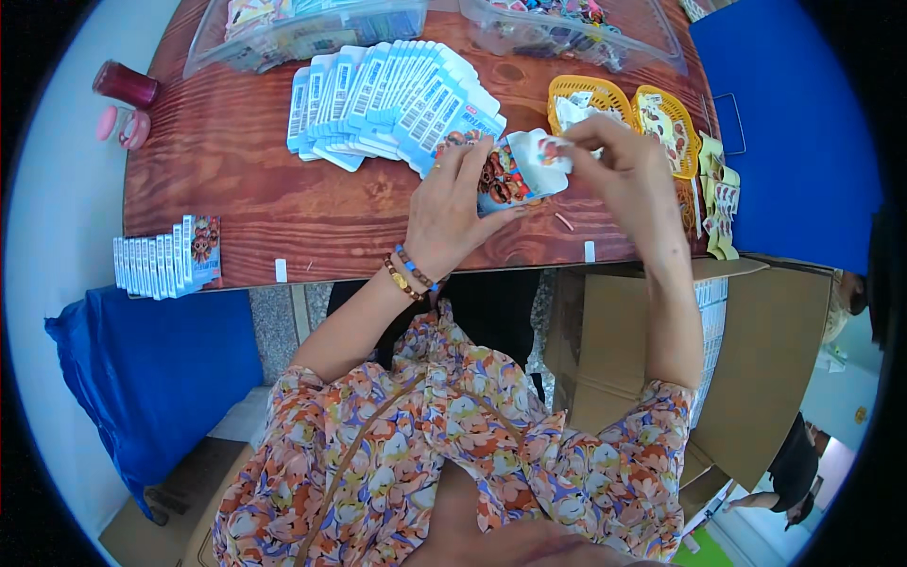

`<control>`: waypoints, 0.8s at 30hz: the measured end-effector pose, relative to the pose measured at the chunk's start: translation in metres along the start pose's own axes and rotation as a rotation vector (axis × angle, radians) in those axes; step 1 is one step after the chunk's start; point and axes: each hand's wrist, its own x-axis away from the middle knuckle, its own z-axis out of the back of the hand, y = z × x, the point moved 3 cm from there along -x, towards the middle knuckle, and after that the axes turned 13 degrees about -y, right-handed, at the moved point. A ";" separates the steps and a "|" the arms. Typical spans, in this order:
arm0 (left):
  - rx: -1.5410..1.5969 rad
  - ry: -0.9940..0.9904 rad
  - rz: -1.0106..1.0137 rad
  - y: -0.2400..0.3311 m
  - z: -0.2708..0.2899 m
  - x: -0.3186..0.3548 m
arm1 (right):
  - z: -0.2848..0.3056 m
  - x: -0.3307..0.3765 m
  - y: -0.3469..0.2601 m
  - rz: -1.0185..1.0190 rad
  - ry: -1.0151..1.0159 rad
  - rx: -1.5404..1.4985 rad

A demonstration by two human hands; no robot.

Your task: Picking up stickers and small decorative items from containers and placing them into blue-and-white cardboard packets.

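My left hand holds a small blue carton with colourful cartoon print, its white flap standing open toward the right. Fingers and thumb of that hand wrap round the carton's left side. At the open end, my right hand pinches a small white piece with red print, blurred; whether it is partly inside the carton I cannot tell. Just beyond my left hand lies a wide fan of flat blue-and-white cartons. A row of similar filled-out cartons stands at the table's near left corner.
Two yellow baskets with small printed pieces stand beyond my right hand. Yellowish printed strips hang at the right edge. Clear plastic bins line the back. An open cardboard box sits below right; another person is farther off.
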 end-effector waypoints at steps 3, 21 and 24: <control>-0.066 0.074 -0.059 0.002 0.003 0.003 | -0.019 -0.005 -0.010 0.086 0.027 0.244; 0.208 0.206 0.151 -0.007 0.013 0.012 | -0.114 0.013 -0.013 0.199 0.375 -0.134; 0.378 0.154 0.067 -0.019 0.013 0.019 | -0.116 0.003 0.004 0.170 0.294 -0.423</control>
